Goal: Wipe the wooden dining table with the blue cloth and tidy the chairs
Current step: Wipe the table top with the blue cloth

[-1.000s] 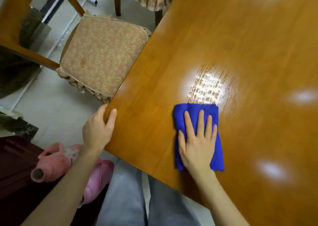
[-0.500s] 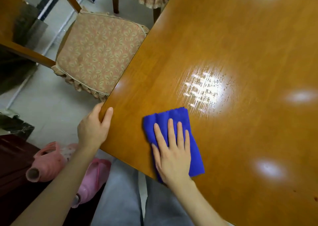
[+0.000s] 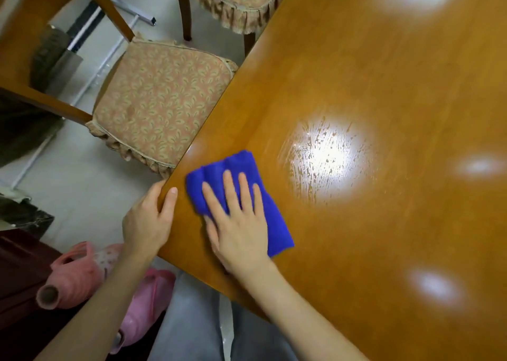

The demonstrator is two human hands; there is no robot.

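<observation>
Blue cloth (image 3: pixel 263 209) lies flat near the wooden table's (image 3: pixel 384 86) left corner, the right hand (image 3: pixel 238 223) pressing it, fingers spread. The left hand (image 3: pixel 148 223) clasps that corner's edge, thumb on top.

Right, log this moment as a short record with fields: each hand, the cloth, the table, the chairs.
left hand: grips the table corner, thumb on top
right hand: flat on the blue cloth, fingers spread
blue cloth: folded, on the table near the corner
wooden table: glossy, streaky patch under a light glare
near chair: seat partly tucked under the table edge
far chair: at the same edge
</observation>
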